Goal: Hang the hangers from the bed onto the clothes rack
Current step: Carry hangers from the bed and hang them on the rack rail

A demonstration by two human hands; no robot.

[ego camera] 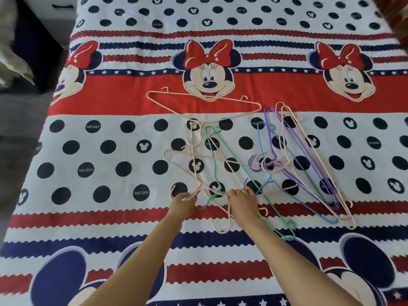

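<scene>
Thin wire hangers in pale pink, green, blue and purple lay scattered across the middle of the bed [92, 219], which was covered by a red, white and navy cartoon-mouse sheet. Both hands reached into the tangled cluster at centre frame. The left hand [182, 203] pinched the hook end of a pale pink wire hanger [176, 166] between curled fingers. The right hand [241, 200] pressed down with bent fingers onto the crossing wires beside the green wire hanger [240, 171]; whether it truly gripped one could not be told. That green hanger's long axis ran diagonally from upper left to lower right, passing under the right wrist. The purple and blue hangers [293, 155] lay stacked just right of the hands, nearer the right one. The clothes rack was out of frame.
</scene>
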